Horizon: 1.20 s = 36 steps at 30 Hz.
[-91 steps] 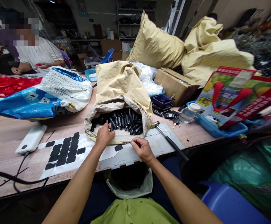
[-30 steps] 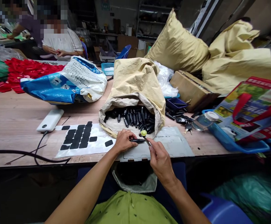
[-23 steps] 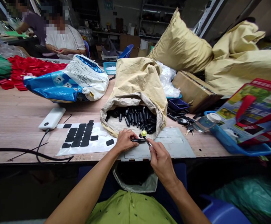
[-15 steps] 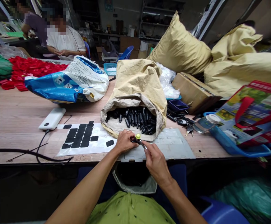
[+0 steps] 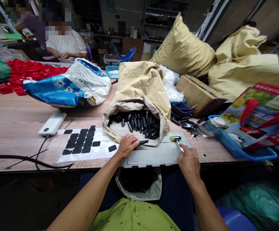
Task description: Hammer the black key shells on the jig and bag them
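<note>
My left hand (image 5: 127, 145) is closed around a small black tubular part (image 5: 143, 142), whose end sticks out to the right past the thumb. In my right hand (image 5: 189, 162) I grip the handle of a small hammer (image 5: 176, 139) with a yellow-green face on its head. The hammer is over the right part of a grey board (image 5: 151, 156), well apart from the black part. Just beyond my hands, a beige sack (image 5: 141, 77) lies with its mouth towards me, holding many black tubular parts (image 5: 141, 122).
On the left lie a white sheet with black stickers (image 5: 81, 141), a white power bank (image 5: 52, 124) and cables. To the right are keys (image 5: 194, 133), a clear bottle (image 5: 211, 126) and a blue tray (image 5: 247, 154). An open bag (image 5: 139, 192) hangs below the table edge.
My right hand has moved the hammer to the right, away from my left hand. The black part now shows its end beyond my left fingers.
</note>
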{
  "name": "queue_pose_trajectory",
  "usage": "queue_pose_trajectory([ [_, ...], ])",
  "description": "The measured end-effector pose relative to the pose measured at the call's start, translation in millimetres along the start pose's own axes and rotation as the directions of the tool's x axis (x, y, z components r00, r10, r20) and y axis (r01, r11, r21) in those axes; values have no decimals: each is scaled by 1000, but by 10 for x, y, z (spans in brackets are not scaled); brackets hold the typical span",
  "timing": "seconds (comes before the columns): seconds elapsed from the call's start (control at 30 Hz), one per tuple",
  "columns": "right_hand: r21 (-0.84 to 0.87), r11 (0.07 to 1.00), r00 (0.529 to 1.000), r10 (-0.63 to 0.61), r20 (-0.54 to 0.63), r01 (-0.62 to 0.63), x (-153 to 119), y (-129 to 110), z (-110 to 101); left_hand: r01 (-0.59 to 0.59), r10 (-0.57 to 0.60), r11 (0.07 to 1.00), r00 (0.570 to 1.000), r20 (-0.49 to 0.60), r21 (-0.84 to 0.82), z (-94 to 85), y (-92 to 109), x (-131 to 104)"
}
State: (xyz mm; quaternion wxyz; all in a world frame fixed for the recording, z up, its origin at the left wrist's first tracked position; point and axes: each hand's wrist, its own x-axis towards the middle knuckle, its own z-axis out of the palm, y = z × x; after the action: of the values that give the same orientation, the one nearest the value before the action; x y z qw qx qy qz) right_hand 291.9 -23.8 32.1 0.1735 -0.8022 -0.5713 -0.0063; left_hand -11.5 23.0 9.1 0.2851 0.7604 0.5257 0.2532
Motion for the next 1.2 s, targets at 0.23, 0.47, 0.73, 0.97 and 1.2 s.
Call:
queue_pose_trajectory([
  [0.23, -116, 992, 993, -50, -103, 38, 47, -48, 185, 7, -7, 999, 1000, 6, 40, 1, 9, 6],
  [0.47, -230, 969, 964, -146, -223, 94, 52, -7, 353, 30, -41, 992, 995, -89, -122, -14, 13, -14],
  [0.73, -253, 964, 955, -154, -254, 88, 15, -43, 390, 66, -154, 839, 981, -120, -540, 87, -68, -32],
  [0.97, -253, 963, 950, -164, -267, 95, 6, -50, 382, 46, -162, 785, 978, -133, -618, 98, -49, -50],
  [1.2, -246, 964, 949, -164, -268, 97, 2, -42, 401, -16, -118, 829, 972, -202, -559, 81, -58, -65],
])
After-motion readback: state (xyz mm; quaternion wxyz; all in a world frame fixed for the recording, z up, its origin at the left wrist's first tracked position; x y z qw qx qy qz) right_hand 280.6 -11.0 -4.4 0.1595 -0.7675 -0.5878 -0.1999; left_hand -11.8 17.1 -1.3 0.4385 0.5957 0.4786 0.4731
